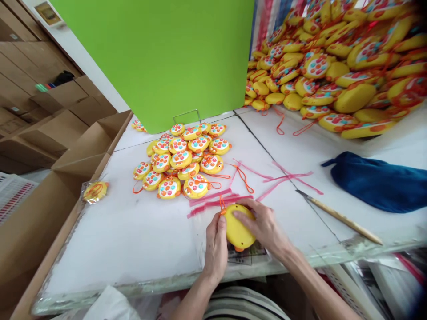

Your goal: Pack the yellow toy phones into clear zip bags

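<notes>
A yellow oval toy (238,229), back side up with small screw holes and an orange cord loop at its top, is between my two hands. My left hand (216,244) grips its left edge, the thumb by the cord. My right hand (267,224) holds the upper right side, fingers behind and thumb across the back. Beneath the toy lie clear plastic bags (196,235) with pink strips at their upper edge and dark print. Just beyond, a pile of similar yellow toys (180,160) shows white faces with coloured buttons.
A large heap of these toys (316,66) rises at the back right. A green board (160,58) stands behind the pile. On the right lie a pointed wooden-handled tool (340,218) and blue cloth (380,180). One bagged toy (95,192) sits near the open carton (66,209).
</notes>
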The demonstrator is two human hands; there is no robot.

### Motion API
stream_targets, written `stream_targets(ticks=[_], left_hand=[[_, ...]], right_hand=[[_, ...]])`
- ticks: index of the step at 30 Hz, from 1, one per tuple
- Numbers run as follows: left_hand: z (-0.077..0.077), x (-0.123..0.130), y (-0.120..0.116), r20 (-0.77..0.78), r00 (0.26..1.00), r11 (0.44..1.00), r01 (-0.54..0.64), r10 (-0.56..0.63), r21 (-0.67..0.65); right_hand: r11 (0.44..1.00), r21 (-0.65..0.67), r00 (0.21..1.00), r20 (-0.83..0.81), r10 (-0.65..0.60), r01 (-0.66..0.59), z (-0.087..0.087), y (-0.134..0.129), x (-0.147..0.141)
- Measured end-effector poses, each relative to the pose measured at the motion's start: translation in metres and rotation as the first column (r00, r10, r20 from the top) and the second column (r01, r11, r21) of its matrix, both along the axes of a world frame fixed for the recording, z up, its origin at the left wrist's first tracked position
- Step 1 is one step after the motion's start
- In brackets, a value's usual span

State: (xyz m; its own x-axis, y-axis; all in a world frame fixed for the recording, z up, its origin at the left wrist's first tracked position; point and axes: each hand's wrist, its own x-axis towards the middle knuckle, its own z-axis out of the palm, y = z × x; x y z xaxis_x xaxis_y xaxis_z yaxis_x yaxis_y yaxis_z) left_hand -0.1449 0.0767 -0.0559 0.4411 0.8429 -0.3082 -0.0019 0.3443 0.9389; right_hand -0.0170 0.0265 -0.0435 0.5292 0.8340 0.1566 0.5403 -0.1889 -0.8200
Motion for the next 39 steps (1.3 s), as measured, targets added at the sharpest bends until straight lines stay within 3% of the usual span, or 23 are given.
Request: stream_targets(ticks=[3, 8, 13, 15, 18, 23, 26, 32, 35, 39], left_hand=[[0.003, 0.001, 0.001, 0.001, 0.994, 0.994, 0.105, -0.105, 0.038], [0.002, 0.001, -0.002, -0.024, 0.999, 1.000, 0.022, -0.022, 0.001], [0.002, 0.000, -0.002, 0.011, 0.997, 0.992, 0.078, -0.080, 0.095], [0.003, 0.000, -0.002, 0.019, 0.995, 0.986, 0.095, -0.099, 0.138], [0.003, 0.000, -0.002, 0.036, 0.993, 0.980, 0.101, -0.109, 0.170], [-0.001, -0.001, -0.003, 0.092, 0.992, 0.974, 0.062, -0.084, 0.216], [-0.004, 0.002, -0.005, 0.132, 0.990, 0.978, 0.030, -0.058, 0.206], [-0.012, 0.004, -0.008, 0.098, 0.995, 0.956, -0.010, -0.019, 0.293], [-0.014, 0.004, -0.010, 0.004, 0.999, 0.911, 0.038, -0.043, 0.411], [-0.013, 0.006, -0.017, -0.109, 0.990, 0.826, 0.139, -0.095, 0.546]], right_hand=[[0.995, 0.000, 0.995, -0.025, -0.098, 0.098, 0.002, 0.005, 0.009], [0.968, 0.040, 0.969, -0.031, -0.245, 0.246, 0.007, -0.022, 0.024], [0.992, -0.003, 0.988, -0.090, -0.125, 0.126, -0.004, -0.034, 0.006], [0.988, -0.030, 0.981, -0.126, -0.151, 0.148, -0.005, -0.033, 0.003], [0.977, -0.023, 0.961, -0.176, -0.211, 0.210, 0.000, -0.032, 0.004], [0.996, -0.010, 0.924, -0.372, -0.090, 0.093, 0.009, -0.034, -0.001], [0.994, 0.020, 0.835, -0.544, -0.078, 0.107, 0.013, -0.034, 0.000], [0.987, 0.077, 0.540, -0.841, -0.012, 0.142, 0.017, -0.026, 0.003], [0.985, 0.088, 0.436, -0.900, 0.013, 0.151, 0.014, -0.021, -0.002], [0.979, 0.098, 0.357, -0.934, 0.029, 0.177, 0.015, -0.022, -0.003]])
